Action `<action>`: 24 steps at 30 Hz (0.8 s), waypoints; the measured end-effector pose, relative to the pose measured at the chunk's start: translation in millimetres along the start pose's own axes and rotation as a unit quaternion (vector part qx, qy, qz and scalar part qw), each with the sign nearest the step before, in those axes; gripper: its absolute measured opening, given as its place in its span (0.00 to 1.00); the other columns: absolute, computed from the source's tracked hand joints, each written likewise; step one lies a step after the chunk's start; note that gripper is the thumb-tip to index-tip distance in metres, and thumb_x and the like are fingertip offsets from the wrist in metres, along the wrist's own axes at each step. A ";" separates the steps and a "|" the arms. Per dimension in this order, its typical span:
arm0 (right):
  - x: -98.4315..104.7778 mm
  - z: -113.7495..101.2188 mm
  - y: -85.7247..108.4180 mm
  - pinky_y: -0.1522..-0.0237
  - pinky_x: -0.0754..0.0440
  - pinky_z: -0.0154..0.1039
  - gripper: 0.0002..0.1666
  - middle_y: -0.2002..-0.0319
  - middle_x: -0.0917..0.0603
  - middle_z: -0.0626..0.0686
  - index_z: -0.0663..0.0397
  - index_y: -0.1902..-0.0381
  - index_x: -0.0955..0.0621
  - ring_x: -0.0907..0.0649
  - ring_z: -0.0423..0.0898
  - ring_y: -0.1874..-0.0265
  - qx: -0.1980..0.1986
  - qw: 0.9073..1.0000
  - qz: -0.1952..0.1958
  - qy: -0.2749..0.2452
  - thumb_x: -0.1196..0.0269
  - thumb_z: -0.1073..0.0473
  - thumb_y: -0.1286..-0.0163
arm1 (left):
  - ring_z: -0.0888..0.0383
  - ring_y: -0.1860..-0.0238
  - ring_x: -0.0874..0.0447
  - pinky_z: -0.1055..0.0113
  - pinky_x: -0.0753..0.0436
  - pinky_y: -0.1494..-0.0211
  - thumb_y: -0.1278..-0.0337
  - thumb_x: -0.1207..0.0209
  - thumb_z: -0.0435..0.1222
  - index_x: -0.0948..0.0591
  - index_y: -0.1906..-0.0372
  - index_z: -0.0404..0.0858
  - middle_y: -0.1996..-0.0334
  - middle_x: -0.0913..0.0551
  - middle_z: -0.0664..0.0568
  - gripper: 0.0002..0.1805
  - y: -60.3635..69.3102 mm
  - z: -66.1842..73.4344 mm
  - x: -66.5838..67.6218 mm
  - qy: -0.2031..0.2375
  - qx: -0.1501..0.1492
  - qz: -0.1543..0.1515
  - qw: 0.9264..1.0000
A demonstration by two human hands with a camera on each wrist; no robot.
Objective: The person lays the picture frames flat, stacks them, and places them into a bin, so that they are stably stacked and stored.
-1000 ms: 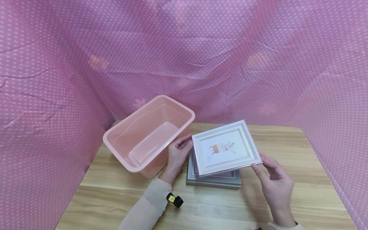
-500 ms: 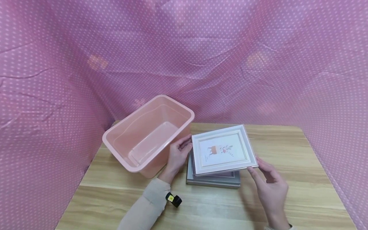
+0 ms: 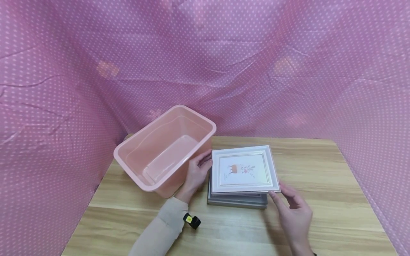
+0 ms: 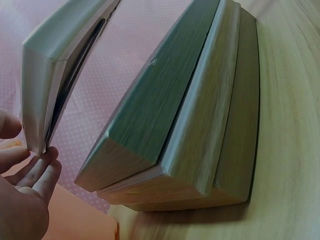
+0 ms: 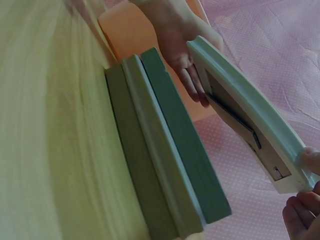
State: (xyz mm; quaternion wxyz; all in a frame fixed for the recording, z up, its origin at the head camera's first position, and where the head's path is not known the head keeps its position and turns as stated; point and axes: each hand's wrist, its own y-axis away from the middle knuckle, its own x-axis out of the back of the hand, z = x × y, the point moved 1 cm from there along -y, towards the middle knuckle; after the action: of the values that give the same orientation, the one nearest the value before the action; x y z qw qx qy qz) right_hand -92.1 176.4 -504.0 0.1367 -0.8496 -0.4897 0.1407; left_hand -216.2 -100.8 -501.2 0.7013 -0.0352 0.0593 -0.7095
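A white picture frame (image 3: 266, 151) with a printed deer-like animal and leafy sprigs is held by both hands in the head view. My left hand (image 3: 196, 172) grips its left edge. With thumb and fingers, my right hand (image 3: 294, 215) pinches its lower right corner. Below it lies a stack of several frames (image 3: 237, 202), mostly covered from above. Both wrist views show a gap between the held frame and the stack's greenish top frame (image 4: 160, 95). The held frame's back, with a stand leg (image 5: 235, 117), faces the stack.
An open pink plastic bin (image 3: 147, 186) stands on the wooden table (image 3: 330, 177), left of the stack and close to the left hand. Pink dotted cloth (image 3: 205, 71) hangs behind and at both sides of the table.
The white picture frame has come down and left over the stack and turned slightly straighter. My right hand has moved left with it, while my left hand has barely shifted.
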 end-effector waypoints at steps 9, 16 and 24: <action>-7.7 5.2 12.1 0.38 0.14 0.31 0.18 0.54 0.07 0.45 0.83 0.58 0.16 0.08 0.35 0.49 -0.038 0.999 0.000 0.002 0.27 0.89 0.48 | 0.29 0.28 0.22 0.62 0.17 0.27 0.33 0.43 0.21 0.27 0.29 0.18 0.32 0.22 0.22 0.28 0.0 -2.1 2.8 0.002 0.002 -0.002 1.000; -9.7 10.0 22.6 0.38 0.15 0.27 0.17 0.55 0.07 0.42 0.82 0.58 0.16 0.09 0.32 0.50 -0.077 0.997 0.008 0.012 0.26 0.87 0.47 | 0.29 0.29 0.22 0.58 0.18 0.25 0.33 0.43 0.21 0.28 0.29 0.18 0.32 0.22 0.22 0.28 -0.9 -7.1 4.1 -0.013 0.002 -0.004 1.000; -10.4 14.8 29.5 0.38 0.15 0.26 0.16 0.54 0.08 0.41 0.80 0.58 0.15 0.10 0.31 0.50 -0.098 0.995 0.011 0.031 0.26 0.85 0.45 | 0.30 0.31 0.19 0.56 0.17 0.26 0.34 0.41 0.21 0.26 0.29 0.19 0.33 0.20 0.24 0.28 -0.5 -14.4 5.1 -0.044 0.003 -0.003 0.999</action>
State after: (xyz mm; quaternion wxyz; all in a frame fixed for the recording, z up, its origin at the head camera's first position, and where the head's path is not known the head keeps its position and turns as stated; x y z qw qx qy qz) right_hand -79.2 154.4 -527.5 0.0665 -0.8683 -0.4870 0.0671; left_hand -218.7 -105.4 -515.5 0.7011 -0.0643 0.0258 -0.7097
